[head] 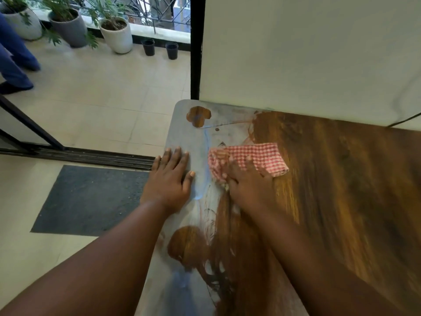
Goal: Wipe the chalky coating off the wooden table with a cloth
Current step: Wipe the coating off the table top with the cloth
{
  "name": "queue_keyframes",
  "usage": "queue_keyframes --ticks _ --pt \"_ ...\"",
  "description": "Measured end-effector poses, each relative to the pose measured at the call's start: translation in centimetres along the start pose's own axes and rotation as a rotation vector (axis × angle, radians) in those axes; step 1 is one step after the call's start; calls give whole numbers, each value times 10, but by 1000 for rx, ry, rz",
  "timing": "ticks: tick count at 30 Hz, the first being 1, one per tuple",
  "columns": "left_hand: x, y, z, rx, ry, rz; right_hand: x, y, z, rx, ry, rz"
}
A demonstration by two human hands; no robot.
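A wooden table (330, 179) fills the right half of the view. A grey-white chalky coating (193, 137) covers its left strip, with bare brown patches near the far corner and near me. My right hand (246, 183) presses down on a red-and-white checked cloth (255, 156) at the border between coated and bare wood; the hand is blurred. My left hand (169, 176) lies flat on the coated left edge of the table, fingers spread, holding nothing.
A white wall (307, 53) runs along the table's far side, with a black door frame (197, 46) at its corner. Left of the table lie a tiled floor, a dark mat (91, 199) and sliding-door tracks. Potted plants (116, 33) and another person's legs (13, 62) are beyond.
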State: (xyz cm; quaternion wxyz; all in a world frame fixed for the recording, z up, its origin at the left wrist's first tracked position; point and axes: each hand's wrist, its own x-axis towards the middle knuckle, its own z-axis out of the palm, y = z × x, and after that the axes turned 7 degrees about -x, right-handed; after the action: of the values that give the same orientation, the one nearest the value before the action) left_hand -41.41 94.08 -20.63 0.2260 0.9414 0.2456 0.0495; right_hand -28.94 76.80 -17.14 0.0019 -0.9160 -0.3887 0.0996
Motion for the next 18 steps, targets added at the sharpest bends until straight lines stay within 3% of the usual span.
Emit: queue_keyframes --ticks 2,5,9,13,16,18 --pt "-1 1 -1 -1 0 -3 -44 15 9 4 0 -145" --pt "-1 1 -1 -3 -6 -9 -69 45 9 56 -47 -136" --pt "-1 2 -2 -32 -10 -9 2 66 -6 36 59 86" --pt "-2 4 -3 -43 -8 -9 84 45 -20 85 17 150" --pt "-2 5 -5 -39 -11 -14 79 26 -10 115 34 81" --pt "-2 6 -5 -38 -10 -10 41 28 4 111 53 -76"
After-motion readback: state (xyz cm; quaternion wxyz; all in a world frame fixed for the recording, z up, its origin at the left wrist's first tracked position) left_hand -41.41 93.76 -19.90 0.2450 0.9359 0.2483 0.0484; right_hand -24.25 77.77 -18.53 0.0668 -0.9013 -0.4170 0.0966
